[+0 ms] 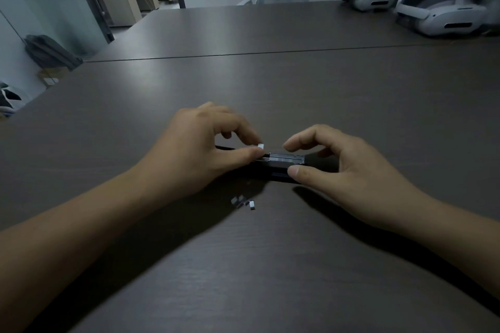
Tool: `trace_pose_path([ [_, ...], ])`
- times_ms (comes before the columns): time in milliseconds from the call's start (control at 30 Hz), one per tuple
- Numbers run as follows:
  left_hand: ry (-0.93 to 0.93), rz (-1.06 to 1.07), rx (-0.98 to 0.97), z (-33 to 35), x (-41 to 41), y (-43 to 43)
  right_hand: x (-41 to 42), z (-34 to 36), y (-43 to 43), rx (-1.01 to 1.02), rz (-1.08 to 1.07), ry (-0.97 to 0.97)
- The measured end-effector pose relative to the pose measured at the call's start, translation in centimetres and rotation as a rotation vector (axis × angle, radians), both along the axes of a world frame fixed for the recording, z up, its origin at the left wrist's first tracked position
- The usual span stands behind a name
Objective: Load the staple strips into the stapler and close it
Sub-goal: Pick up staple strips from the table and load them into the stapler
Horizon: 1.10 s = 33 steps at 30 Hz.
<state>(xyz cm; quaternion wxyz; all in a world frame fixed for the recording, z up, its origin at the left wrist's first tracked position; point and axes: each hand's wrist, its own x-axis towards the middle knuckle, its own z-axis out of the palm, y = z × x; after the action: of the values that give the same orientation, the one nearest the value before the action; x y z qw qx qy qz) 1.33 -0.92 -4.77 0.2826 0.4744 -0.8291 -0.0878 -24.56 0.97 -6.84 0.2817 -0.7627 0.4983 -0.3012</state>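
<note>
Head view, single frame. We take the stapler (280,169) as reference: it lies lengthwise left to right on the dark table (270,84), directly in front of the person, with its metal magazine channel (285,157) exposed on top, so it is not yet closed. The left hand (205,143) sits at the stapler's left end, forearm running in from the lower left with the wrist low over the table. Its index finger and thumb are curled toward each other and pinch a short staple strip (261,146) just above the left end of the channel; the thumb tip meets that end. The remaining left fingers are bent and raised behind. The right hand (341,162) holds the stapler's right end. Its thumb presses on the near side of the black body, and its index finger arches over the channel with the tip just above the metal. The other fingers curl round the far side, partly hidden. We cannot tell whether the index tip touches the channel. Loose staple pieces (243,201) lie on the table just nearer to the person than the stapler. Well beyond the stapler, to its far right, we note white headsets (433,13).
</note>
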Motion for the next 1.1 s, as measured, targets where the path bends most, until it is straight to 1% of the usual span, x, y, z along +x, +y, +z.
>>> trace_pose_path([
  [233, -0.016, 0.015, 0.076, -0.40, -0.09, -0.51, -0.14, -0.65, -0.42, -0.042, 0.038, 0.059],
  [533, -0.012, 0.011, 0.102, -0.44, -0.25, -0.61, -0.25, -0.83, -0.66, -0.046, 0.066, 0.046],
  [733, -0.058, -0.008, 0.116, -0.17, -0.26, -0.69, -0.28, -0.88, -0.74, -0.048, 0.071, 0.041],
  [900, -0.119, -0.035, 0.074, 0.02, -0.13, -0.61, -0.36, -0.93, -0.76, -0.048, 0.071, 0.039],
  [1100, -0.111, -0.037, 0.038, 0.07, -0.19, -0.17, -0.42, -0.98, -0.79, -0.046, 0.066, 0.036],
])
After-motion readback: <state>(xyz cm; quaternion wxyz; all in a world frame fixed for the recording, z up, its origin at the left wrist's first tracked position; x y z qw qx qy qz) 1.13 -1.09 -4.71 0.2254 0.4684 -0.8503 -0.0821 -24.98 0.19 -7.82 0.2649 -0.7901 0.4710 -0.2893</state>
